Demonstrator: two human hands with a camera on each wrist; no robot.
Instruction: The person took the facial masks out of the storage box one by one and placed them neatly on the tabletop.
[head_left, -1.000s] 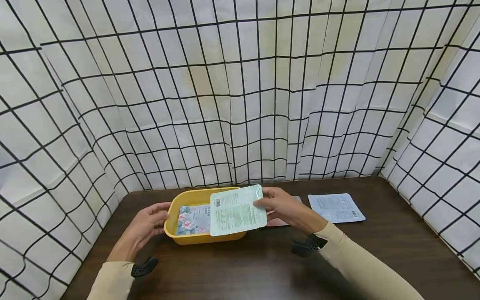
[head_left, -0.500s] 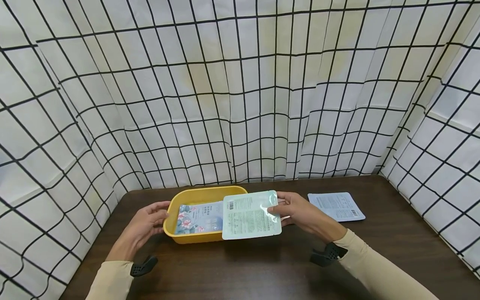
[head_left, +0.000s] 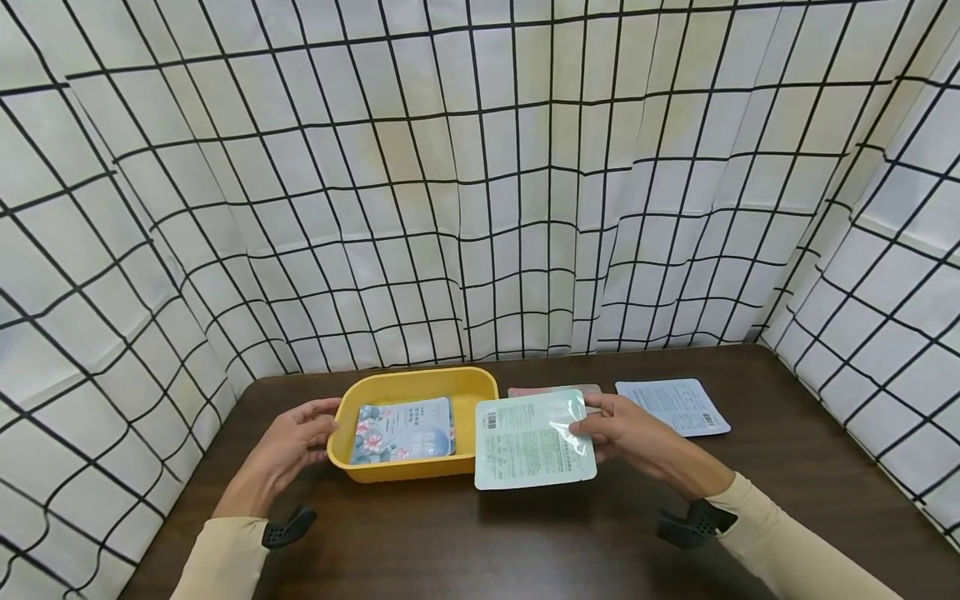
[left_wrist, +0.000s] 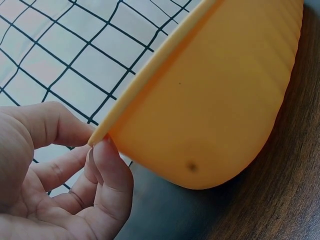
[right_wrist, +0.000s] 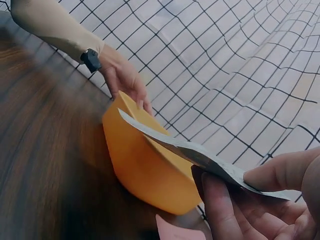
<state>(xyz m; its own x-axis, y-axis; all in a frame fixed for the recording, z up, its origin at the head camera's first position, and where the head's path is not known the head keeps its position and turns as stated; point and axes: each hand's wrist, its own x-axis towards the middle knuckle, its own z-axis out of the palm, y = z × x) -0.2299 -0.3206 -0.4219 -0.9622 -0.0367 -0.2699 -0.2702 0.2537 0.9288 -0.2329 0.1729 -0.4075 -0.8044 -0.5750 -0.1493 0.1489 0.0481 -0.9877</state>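
In the head view, my left hand [head_left: 288, 446] pinches the left rim of a yellow plastic basin [head_left: 397, 474]. Thumb and finger meet at that rim in the left wrist view, on the basin's outer wall [left_wrist: 200, 105]. My right hand [head_left: 637, 437] holds a pale green printed sachet [head_left: 528, 446], like a face mask packet, by its right edge. This sachet is tilted, its text side up, in front of the basin's right end. Thumb above and fingers beneath grip the sachet [right_wrist: 185, 147] in the right wrist view. A blue floral sachet [head_left: 405, 429] lies inside the basin.
A pink sachet [head_left: 551, 390] lies on the dark wooden table [head_left: 420, 542] behind the green one, partly hidden. Farther right lies a light blue sachet [head_left: 675, 406]. White cloth [head_left: 510, 192] with black grid lines surrounds the table's back and sides.
My right hand has moved right and slightly nearer with the green sachet, uncovering the floral sachet and the basin's right part. My left hand has stayed at the rim.
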